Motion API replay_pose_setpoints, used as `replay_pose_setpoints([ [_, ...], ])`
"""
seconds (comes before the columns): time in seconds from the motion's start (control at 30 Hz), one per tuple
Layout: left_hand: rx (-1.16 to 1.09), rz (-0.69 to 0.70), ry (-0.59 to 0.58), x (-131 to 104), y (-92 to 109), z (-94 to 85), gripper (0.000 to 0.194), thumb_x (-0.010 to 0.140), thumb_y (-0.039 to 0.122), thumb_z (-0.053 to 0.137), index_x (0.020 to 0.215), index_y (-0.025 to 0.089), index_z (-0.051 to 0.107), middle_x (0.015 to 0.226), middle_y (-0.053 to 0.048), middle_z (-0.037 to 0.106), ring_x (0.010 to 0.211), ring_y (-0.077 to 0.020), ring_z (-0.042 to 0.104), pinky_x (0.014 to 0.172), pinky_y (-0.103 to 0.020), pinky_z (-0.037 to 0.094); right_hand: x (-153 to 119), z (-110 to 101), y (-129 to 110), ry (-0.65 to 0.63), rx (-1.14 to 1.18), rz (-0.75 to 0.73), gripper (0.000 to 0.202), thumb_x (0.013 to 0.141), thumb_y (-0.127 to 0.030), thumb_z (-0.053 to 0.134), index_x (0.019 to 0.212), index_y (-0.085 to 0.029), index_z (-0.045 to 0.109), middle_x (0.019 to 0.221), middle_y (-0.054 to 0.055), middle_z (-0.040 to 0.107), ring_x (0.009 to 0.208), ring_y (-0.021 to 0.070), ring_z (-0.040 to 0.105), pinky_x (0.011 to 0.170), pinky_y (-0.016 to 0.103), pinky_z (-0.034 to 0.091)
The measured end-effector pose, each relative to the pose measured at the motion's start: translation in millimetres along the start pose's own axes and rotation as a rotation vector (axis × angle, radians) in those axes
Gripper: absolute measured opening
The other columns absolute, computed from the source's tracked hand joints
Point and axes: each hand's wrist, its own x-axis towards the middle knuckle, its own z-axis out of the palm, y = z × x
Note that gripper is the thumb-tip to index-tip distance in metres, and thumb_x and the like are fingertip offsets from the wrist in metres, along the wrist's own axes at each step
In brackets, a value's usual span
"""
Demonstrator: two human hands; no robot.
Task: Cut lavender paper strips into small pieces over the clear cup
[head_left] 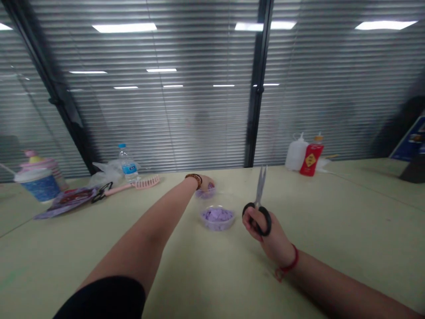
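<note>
The scissors (260, 190) stand upright above the near side of the table (332, 248), blades pointing away and slightly parted at the tips, just right of a clear bowl (217, 227) of purple pieces (217, 215). From where I'm standing, the right hand (270, 237) has its fingers closed round the black handles. They look light but stiff, the metal probably slick, so the loops are the place to hold. The left hand (208, 181) reaches to a farther container (206, 194), also with purple in it; its fingers are hidden, and I can't tell whether they grip anything. The bowl seems thin and light, easily tipped, best taken by the rim; the pieces look soft. The pale tabletop looks flat and smooth. Over on the left are a pink hairbrush (148, 182), a water bottle (129, 169) and a blue cup (43, 188); on the far right side, a white squeeze bottle (296, 153) beside a red bottle (310, 159). Behind it all hang grey blinds (199, 128), ceiling lights reflected across them, with a dark post (255, 106) between.
</note>
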Motion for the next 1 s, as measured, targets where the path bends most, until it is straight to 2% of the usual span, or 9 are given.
replay_pose_setpoints([
  [0.07,0.005,0.022,-0.037,0.9,-4.9,9.4,0.036,0.055,0.014,0.071,0.090,0.018,0.065,0.086,-0.002,0.067,0.072,-0.0159,0.058,0.067,-0.026,0.045,-1.9,0.8,-2.2,-0.020,-0.011,0.000,0.041,0.075,-0.048,0.053,0.053,-0.014,0.048,0.044,-0.005,0.037,0.034,0.0023,0.025,0.036,0.021,0.011],
  [0.13,0.003,0.046,-0.023,-3.0,-9.3,13.7,0.023,0.068,0.018,0.066,0.091,0.015,0.063,0.089,-0.002,0.065,0.076,-0.0155,0.058,0.071,-0.029,0.045,-3.2,1.6,-3.6,-0.027,-0.025,0.004,0.040,0.075,-0.048,0.053,0.053,-0.014,0.048,0.042,-0.006,0.036,0.034,0.0026,0.025,0.036,0.021,0.012],
  [0.23,-0.018,0.065,0.039,-12.2,-13.0,9.1,0.016,0.078,0.022,0.058,0.089,0.011,0.060,0.086,-0.002,0.061,0.075,-0.0151,0.057,0.068,-0.029,0.046,-3.6,2.2,-4.1,-0.033,-0.038,0.020,0.040,0.075,-0.047,0.052,0.052,-0.014,0.048,0.041,-0.006,0.035,0.034,0.0031,0.025,0.037,0.021,0.013],
  [0.37,-0.094,0.085,0.095,-24.5,-12.0,-6.1,0.016,0.075,0.012,0.056,0.090,0.010,0.061,0.072,0.002,0.060,0.060,-0.0073,0.050,0.056,-0.016,0.038,-1.9,1.8,-1.8,-0.026,-0.060,0.020,0.037,0.076,-0.043,0.051,0.053,-0.015,0.048,0.043,-0.006,0.037,0.035,0.0034,0.026,0.037,0.022,0.014],
  [0.47,-0.149,0.111,0.109,-30.0,-9.6,-14.8,0.018,0.077,0.014,0.052,0.090,0.008,0.062,0.067,0.003,0.060,0.056,-0.0048,0.047,0.053,-0.013,0.033,-0.4,0.9,0.7,-0.026,-0.074,0.022,0.036,0.076,-0.044,0.051,0.054,-0.015,0.049,0.045,-0.005,0.039,0.035,0.0033,0.027,0.037,0.022,0.014],
  [0.67,-0.177,0.148,0.175,-29.8,-8.6,-21.7,0.021,0.075,0.014,0.053,0.090,0.008,0.066,0.071,0.001,0.064,0.060,-0.0059,0.047,0.055,-0.012,0.032,-0.3,0.3,0.7,-0.051,-0.083,0.029,0.038,0.077,-0.045,0.050,0.054,-0.015,0.049,0.043,-0.005,0.037,0.034,0.0031,0.026,0.037,0.022,0.014],
  [0.87,-0.202,0.134,0.277,-32.2,-19.4,-25.2,0.028,0.077,0.022,0.048,0.098,0.011,0.064,0.076,-0.001,0.066,0.056,-0.0084,0.052,0.052,-0.016,0.036,-1.0,2.8,-3.1,-0.067,-0.109,0.055,0.036,0.074,-0.044,0.052,0.053,-0.015,0.048,0.042,-0.006,0.037,0.034,0.0032,0.026,0.036,0.021,0.015],
  [1.0,-0.206,0.125,0.301,-34.0,-25.3,-28.8,0.025,0.071,0.029,0.057,0.089,0.014,0.066,0.073,-0.002,0.066,0.057,-0.0110,0.055,0.052,-0.019,0.038,-0.9,3.1,-2.4,-0.118,-0.154,0.067,0.038,0.075,-0.046,0.051,0.054,-0.014,0.048,0.042,-0.006,0.037,0.034,0.0034,0.028,0.036,0.021,0.016],
])
